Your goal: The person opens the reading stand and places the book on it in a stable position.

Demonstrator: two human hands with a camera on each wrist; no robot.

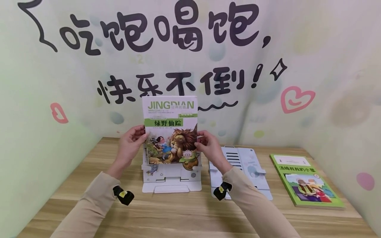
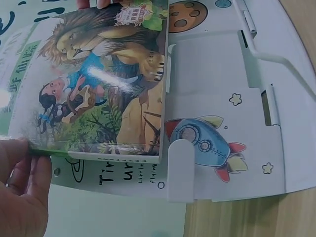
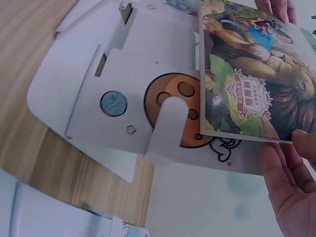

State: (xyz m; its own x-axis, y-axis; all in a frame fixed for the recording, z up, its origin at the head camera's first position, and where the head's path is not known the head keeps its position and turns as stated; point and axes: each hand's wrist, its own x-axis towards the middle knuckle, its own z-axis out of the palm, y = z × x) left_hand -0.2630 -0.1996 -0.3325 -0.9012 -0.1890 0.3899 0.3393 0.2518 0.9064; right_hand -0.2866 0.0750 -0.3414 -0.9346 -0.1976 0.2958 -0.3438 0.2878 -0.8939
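A book [image 1: 170, 132] with a lion and a child on its cover stands upright before a white printed book stand [image 1: 172, 177]. Its left edge is pinched by my left hand [image 1: 133, 142], thumb in front and fingers behind. On the opposite edge my right hand [image 1: 211, 148] pinches it the same way. In the left wrist view the book's lower edge lies above the stand's clip [image 2: 181, 170], beside a printed rocket. The right wrist view has another clip [image 3: 170, 126] of the stand in front of a printed orange planet, just beside the book.
A second stand [image 1: 238, 172], pale blue-white, lies on the wooden table [image 1: 184, 215] right of the upright one. Farther right lies a green-bordered book [image 1: 306, 181]. Behind the table hangs a wall covering [image 1: 208, 59] with large black writing.
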